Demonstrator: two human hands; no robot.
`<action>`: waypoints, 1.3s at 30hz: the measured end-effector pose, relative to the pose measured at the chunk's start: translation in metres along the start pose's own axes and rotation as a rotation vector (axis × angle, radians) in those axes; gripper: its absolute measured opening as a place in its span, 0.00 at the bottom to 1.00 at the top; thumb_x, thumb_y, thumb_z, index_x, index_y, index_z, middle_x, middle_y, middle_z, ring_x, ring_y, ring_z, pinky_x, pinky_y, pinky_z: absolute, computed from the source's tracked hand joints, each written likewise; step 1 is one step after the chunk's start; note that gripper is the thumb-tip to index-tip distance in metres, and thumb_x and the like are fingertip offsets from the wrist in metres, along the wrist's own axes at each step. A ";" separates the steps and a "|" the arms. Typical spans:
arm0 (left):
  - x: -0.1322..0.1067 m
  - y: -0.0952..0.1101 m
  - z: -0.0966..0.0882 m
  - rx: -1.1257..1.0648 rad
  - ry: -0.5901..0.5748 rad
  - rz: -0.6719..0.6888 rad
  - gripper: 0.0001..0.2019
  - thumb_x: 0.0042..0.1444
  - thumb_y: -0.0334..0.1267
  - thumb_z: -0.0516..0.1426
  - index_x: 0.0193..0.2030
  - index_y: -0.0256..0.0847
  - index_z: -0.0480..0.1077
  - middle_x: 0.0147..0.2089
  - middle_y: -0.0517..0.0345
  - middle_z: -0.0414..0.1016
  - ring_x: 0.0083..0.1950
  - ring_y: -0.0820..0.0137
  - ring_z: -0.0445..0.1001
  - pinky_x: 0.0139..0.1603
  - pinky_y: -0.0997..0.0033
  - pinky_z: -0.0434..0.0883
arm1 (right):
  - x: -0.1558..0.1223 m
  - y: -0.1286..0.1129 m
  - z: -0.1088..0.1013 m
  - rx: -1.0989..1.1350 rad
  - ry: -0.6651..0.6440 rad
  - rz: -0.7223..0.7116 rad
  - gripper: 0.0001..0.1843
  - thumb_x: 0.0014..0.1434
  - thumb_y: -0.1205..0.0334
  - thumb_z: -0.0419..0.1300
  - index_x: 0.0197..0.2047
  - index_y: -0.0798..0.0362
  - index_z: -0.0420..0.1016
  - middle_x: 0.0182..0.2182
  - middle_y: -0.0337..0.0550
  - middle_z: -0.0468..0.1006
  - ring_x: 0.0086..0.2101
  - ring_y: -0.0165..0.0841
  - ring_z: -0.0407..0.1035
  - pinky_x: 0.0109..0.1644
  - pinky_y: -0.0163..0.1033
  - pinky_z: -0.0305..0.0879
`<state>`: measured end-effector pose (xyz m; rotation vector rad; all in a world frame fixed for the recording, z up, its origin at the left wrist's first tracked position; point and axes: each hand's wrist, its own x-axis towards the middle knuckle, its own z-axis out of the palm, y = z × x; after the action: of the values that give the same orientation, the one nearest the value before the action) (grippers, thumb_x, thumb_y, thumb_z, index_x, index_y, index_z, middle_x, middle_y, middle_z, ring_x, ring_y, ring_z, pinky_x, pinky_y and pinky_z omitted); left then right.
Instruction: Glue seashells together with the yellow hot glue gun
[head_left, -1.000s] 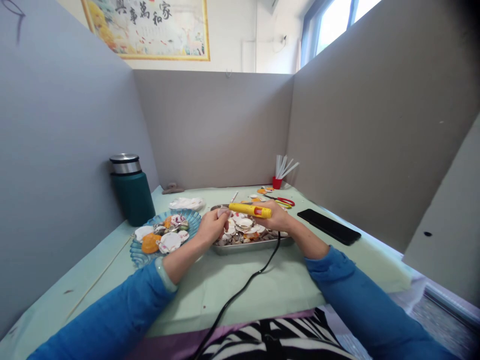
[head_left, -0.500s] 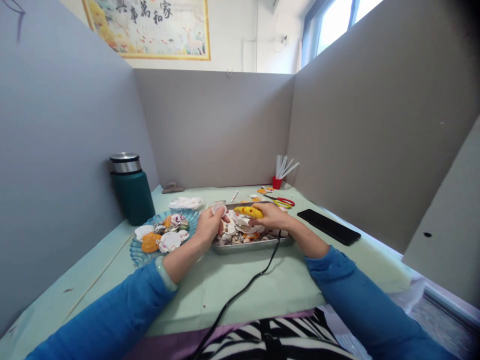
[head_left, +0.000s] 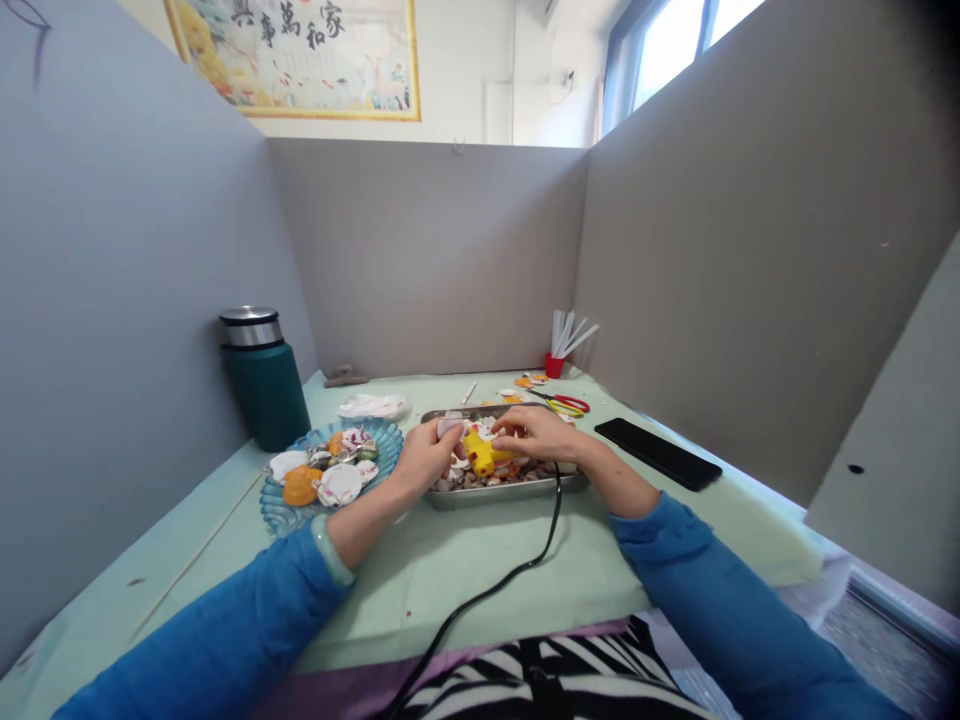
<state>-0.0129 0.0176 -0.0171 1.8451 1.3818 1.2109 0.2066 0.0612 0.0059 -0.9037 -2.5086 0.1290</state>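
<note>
- Head view, left hand (head_left: 421, 458): closed, pinching a pale round piece (head_left: 450, 425) between thumb and fingers above the left part of the metal tray (head_left: 495, 496).
- Head view, right hand (head_left: 547, 435): fingers bent and partly spread at the yellow tool (head_left: 482, 454); whether they grip it, I cannot tell. The tool is over the tray's contents, between the two hands.
- Head view, around them: a black cord (head_left: 486, 592) runs from near the right hand across the table (head_left: 585, 570) toward the person. A blue plate (head_left: 274, 514) bearing white and orange pieces sits beside the left forearm; scissors (head_left: 573, 404) and a black phone (head_left: 658, 453) lie right of the tray.
</note>
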 end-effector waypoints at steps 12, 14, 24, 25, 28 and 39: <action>-0.002 0.013 0.001 -0.123 -0.211 0.042 0.15 0.54 0.47 0.51 0.35 0.35 0.67 0.26 0.56 0.76 0.14 0.79 0.62 0.17 0.79 0.58 | 0.002 -0.024 0.002 0.153 0.230 -0.130 0.14 0.62 0.56 0.51 0.37 0.56 0.73 0.29 0.42 0.73 0.29 0.29 0.63 0.35 0.34 0.58; -0.003 0.015 0.001 -0.102 -0.251 0.039 0.16 0.55 0.48 0.51 0.32 0.35 0.68 0.21 0.58 0.73 0.14 0.78 0.62 0.17 0.79 0.57 | 0.002 -0.026 0.004 0.161 0.228 -0.127 0.13 0.63 0.57 0.50 0.35 0.56 0.72 0.28 0.41 0.72 0.29 0.29 0.63 0.34 0.34 0.57; -0.007 0.023 -0.002 -0.053 -0.320 0.070 0.20 0.56 0.50 0.49 0.21 0.38 0.65 0.10 0.64 0.59 0.13 0.78 0.58 0.18 0.78 0.55 | 0.002 -0.030 0.005 0.224 0.208 -0.179 0.14 0.63 0.58 0.48 0.30 0.55 0.69 0.25 0.38 0.69 0.26 0.27 0.61 0.33 0.33 0.56; -0.007 0.022 -0.002 -0.051 -0.328 0.077 0.21 0.56 0.51 0.49 0.21 0.38 0.64 0.10 0.64 0.59 0.13 0.78 0.58 0.18 0.78 0.55 | 0.002 -0.030 0.005 0.225 0.207 -0.184 0.15 0.63 0.58 0.48 0.30 0.55 0.69 0.25 0.38 0.69 0.26 0.27 0.61 0.33 0.33 0.56; -0.007 0.021 -0.001 -0.060 -0.338 0.090 0.22 0.56 0.52 0.48 0.20 0.37 0.64 0.12 0.63 0.60 0.14 0.78 0.58 0.18 0.78 0.56 | 0.002 -0.030 0.006 0.225 0.200 -0.194 0.15 0.63 0.57 0.48 0.30 0.55 0.69 0.24 0.39 0.68 0.27 0.28 0.60 0.33 0.33 0.56; -0.010 0.024 -0.004 -0.006 -0.340 0.124 0.23 0.59 0.50 0.46 0.20 0.38 0.65 0.11 0.63 0.58 0.15 0.76 0.58 0.20 0.77 0.58 | 0.001 -0.027 0.007 0.224 0.166 -0.204 0.16 0.63 0.57 0.48 0.29 0.55 0.68 0.23 0.38 0.67 0.26 0.28 0.59 0.32 0.33 0.56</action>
<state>-0.0058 -0.0001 0.0010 2.0438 1.0896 0.9021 0.1866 0.0411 0.0067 -0.5426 -2.3579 0.2520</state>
